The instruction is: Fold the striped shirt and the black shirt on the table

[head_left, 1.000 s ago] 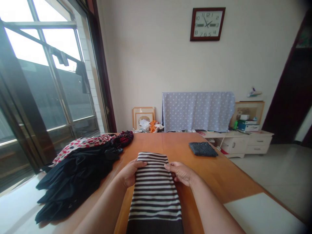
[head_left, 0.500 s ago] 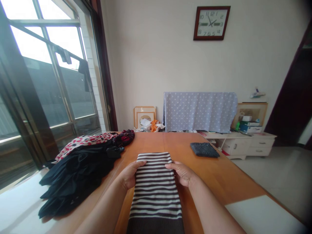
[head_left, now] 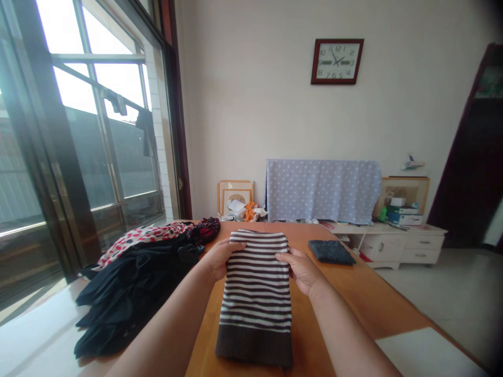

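Note:
A black-and-white striped knit garment, folded into a long strip with a dark ribbed band at its near end, lies over the middle of the wooden table. My left hand pinches its left edge near the far end, thumb on top. On the opposite edge my right hand grips it the same way, thumb above and fingers underneath, partly hidden. The far end looks slightly raised. To the right of my right hand sits a folded dark grey cloth.
Black clothes are heaped at the left, with a red-and-white patterned cloth behind them. White surfaces show at both near corners. Beyond the table are a polka-dot cover and a low white cabinet. Windows stand at the left.
Both hands have moved the striped garment away from me, so its whole ribbed band now shows. The camera view has tilted up and turned slightly left.

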{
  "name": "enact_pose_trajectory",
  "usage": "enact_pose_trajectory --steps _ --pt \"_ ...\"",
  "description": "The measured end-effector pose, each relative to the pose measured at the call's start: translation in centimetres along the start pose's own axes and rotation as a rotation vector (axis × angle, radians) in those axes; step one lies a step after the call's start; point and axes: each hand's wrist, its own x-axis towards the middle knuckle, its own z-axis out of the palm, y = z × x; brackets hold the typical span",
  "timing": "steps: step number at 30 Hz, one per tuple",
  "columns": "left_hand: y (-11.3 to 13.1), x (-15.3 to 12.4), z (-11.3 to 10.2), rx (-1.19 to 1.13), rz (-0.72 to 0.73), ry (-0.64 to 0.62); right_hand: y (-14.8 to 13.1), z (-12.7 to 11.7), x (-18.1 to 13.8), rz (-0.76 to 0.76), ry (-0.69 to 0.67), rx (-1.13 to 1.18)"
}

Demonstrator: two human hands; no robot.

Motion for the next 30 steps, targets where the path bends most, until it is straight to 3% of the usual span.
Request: enact_pose_trajectory --steps 6,10,13,17,20,24,28,30 --pt "4.6 -1.2 2.3 0.019 0.353 -0.191 -5.6 2.4 0.2 -0.362 0.064 0.015" --pt "3.9 -5.0 2.5 0.066 0.496 -0.233 -5.4 2.9 -2.7 -0.527 0.050 -0.032" --pt "0.4 -9.6 1.5 0.195 0.396 -0.290 -1.9 1.9 -7.8 -0.467 0.020 -0.164" --pt "-5.6 -15.9 0.0 0.277 0.127 -0.404 4.5 -0.8 -15.2 -0.226 -0.156 -0.374" --pt "-8.3 -18.8 -0.5 0.421 -0.024 -0.452 7.6 -2.3 -18.4 -0.160 -0.181 -0.489" --pt "-8.2 -20.4 -0.9 0.659 0.039 -0.422 8.2 -2.7 -19.2 -0.129 -0.184 -0.561" --pt "-6.0 -20.3 -1.8 0.632 -0.131 -0.569 7.7 -2.8 -19.0 -0.147 -0.245 -0.630" --pt "-5.2 -19.2 -2.1 0.619 -0.137 -0.583 7.7 -2.9 -19.0 -0.179 -0.267 -0.668"
